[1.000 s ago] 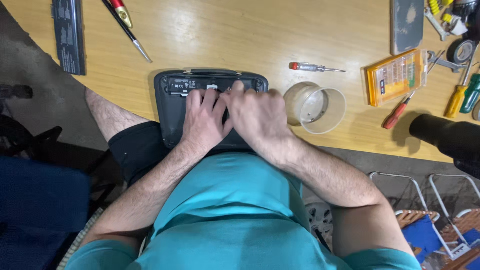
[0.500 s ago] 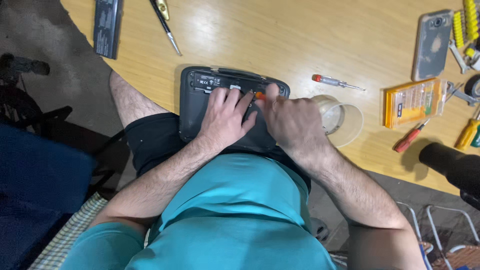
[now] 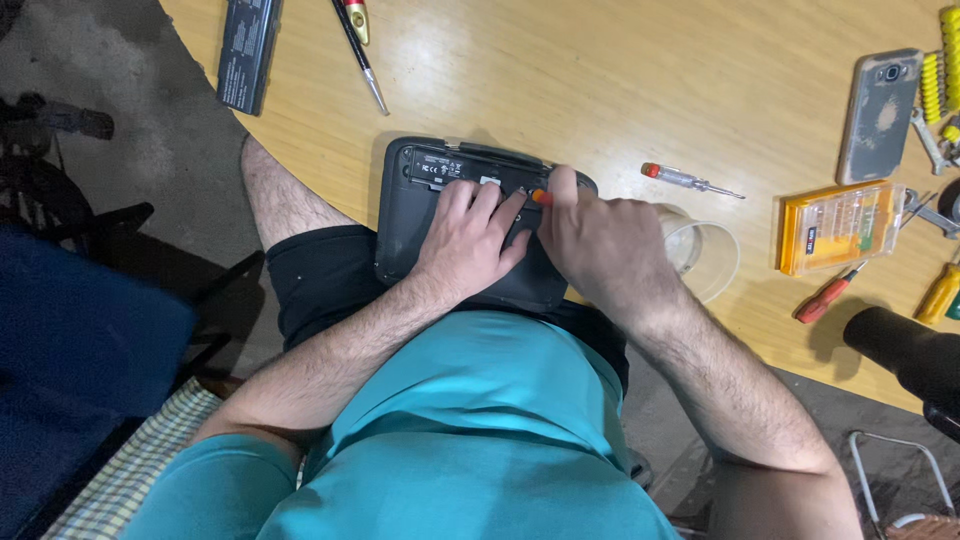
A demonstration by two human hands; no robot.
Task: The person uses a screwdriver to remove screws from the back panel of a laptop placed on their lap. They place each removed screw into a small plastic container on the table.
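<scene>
We had the small black laptop (image 3: 430, 215) flipped underside-up, half on our lap and half over the near edge of the wooden table (image 3: 560, 90). Our left hand (image 3: 468, 245) lay flat on its base, fingers spread and pressing down. Our right hand (image 3: 600, 245) sat right beside it, pinched around a little orange-handled screwdriver (image 3: 540, 197) with the tip down on the base. Just right of that hand stood a clear plastic cup (image 3: 705, 255), then another small screwdriver (image 3: 690, 180) lying a bit farther out. Off to the right were an orange bit case (image 3: 840, 225) and a phone (image 3: 878, 115) face-down. At the far left edge we had a black battery pack (image 3: 248, 50) and a pair of tweezers (image 3: 362, 60).
</scene>
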